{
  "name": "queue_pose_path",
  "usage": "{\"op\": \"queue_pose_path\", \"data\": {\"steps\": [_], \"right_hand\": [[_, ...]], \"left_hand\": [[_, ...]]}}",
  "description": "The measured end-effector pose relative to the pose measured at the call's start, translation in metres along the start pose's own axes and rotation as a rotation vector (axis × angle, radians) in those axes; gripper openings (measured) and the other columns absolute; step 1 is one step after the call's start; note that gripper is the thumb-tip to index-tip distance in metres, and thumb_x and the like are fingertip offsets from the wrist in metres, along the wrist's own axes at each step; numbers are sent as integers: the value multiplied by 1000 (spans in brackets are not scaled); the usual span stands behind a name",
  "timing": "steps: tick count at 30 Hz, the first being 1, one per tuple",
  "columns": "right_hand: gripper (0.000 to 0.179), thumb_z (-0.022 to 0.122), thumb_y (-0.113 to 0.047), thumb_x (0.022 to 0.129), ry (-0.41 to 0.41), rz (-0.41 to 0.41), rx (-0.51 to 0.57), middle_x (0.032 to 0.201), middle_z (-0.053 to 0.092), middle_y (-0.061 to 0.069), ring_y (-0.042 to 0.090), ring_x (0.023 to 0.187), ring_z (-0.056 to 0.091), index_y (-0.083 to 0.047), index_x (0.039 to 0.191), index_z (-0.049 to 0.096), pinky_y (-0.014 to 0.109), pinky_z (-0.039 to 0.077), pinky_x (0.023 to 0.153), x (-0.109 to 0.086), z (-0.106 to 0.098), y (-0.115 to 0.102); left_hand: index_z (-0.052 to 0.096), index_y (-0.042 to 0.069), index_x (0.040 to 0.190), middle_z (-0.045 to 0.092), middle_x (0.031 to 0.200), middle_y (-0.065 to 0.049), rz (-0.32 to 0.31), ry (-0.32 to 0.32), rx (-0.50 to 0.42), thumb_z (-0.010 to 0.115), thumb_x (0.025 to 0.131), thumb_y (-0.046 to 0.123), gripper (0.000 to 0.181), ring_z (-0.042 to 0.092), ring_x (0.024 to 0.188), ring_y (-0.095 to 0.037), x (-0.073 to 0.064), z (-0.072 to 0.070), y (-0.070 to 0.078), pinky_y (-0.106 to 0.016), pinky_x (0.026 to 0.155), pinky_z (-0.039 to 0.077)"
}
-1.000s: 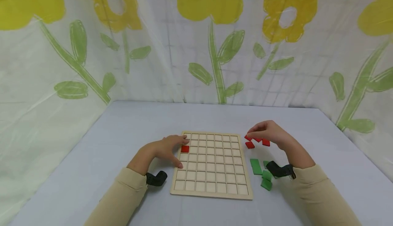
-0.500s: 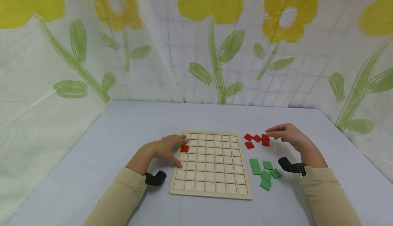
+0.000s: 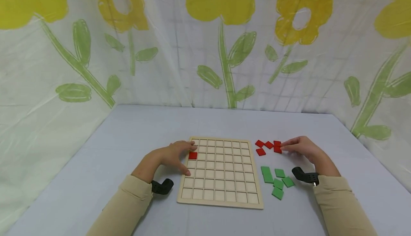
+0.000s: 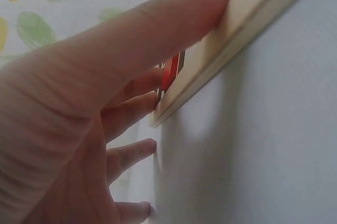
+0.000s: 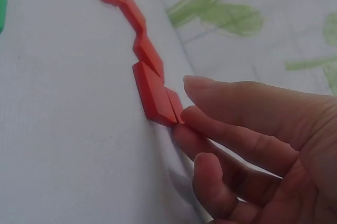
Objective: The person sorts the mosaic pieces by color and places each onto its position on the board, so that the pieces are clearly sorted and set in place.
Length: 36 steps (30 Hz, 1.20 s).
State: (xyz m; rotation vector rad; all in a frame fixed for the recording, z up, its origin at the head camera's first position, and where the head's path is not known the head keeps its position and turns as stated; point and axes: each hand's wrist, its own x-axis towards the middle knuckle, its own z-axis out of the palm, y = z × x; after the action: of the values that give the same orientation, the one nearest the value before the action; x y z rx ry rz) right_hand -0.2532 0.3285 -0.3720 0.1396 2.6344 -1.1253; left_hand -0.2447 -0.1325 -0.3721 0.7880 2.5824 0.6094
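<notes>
Soft, even light filled the head view, glare streaking the backdrop [image 3: 29, 118] at nine o'clock. The left wrist view was dimmer, the left hand [image 4: 84, 103] casting a blurred shadow [image 4: 210, 176] at five o'clock; in the right wrist view, leaves [image 5: 234, 19] at one o'clock looked faded.

The pale gridded board [image 3: 221, 203] in the middle looks like smooth, matt wood. At right, the flat red square tiles [image 5: 154, 93] look smooth and matt. The far flower-printed white curtain [image 3: 176, 61] resembles glossy, creased plastic; the near beige sleeves [image 3: 123, 202] are matt cloth.
</notes>
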Motion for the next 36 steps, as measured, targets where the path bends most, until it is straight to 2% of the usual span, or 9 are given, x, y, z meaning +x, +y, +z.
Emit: {"op": "queue_pose_path", "data": {"steps": [9,17,22,25,30,36], "right_hand": [[41,71,-27,81,32,-23,-43,98,63,8,21,85,51,0,111,64,26,42,68,0,10,-1],[33,73,-22,79,41,-55,-74,91,60,6,20,83,50,0,102,64,25,42,66,2,14,-3],[33,73,-22,80,43,-95,-90,96,61,9,22,89,50,0,101,62,26,42,70,3,14,-3],[33,73,-21,80,40,-105,-94,98,61,10,23,91,51,0,102,62,27,42,73,3,14,-1],[32,71,-20,81,27,-129,-75,93,62,7,20,87,53,1,102,60,26,43,73,2,13,0],[27,66,-19,86,8,-135,-22,81,63,-1,15,75,54,1,102,61,27,43,64,2,8,2]], "left_hand": [[39,15,142,22,155,-5,-6,3,3,82,67,38,90,15,144,-31,-1,1,-1,-57,115,7],[40,15,142,23,155,-7,-12,3,10,83,67,37,89,15,143,-32,-1,1,-1,-57,115,7],[39,16,142,22,156,-3,-30,2,7,82,67,38,89,14,144,-29,0,1,0,-55,116,7],[40,15,142,23,155,-4,-20,5,3,82,67,38,89,15,144,-30,1,2,-1,-56,116,7],[40,15,141,24,155,-4,-15,9,2,82,67,37,88,15,144,-30,1,2,-1,-56,115,7],[40,14,142,23,155,-5,-6,3,1,82,67,38,88,14,144,-30,1,1,-1,-57,115,7]]}}
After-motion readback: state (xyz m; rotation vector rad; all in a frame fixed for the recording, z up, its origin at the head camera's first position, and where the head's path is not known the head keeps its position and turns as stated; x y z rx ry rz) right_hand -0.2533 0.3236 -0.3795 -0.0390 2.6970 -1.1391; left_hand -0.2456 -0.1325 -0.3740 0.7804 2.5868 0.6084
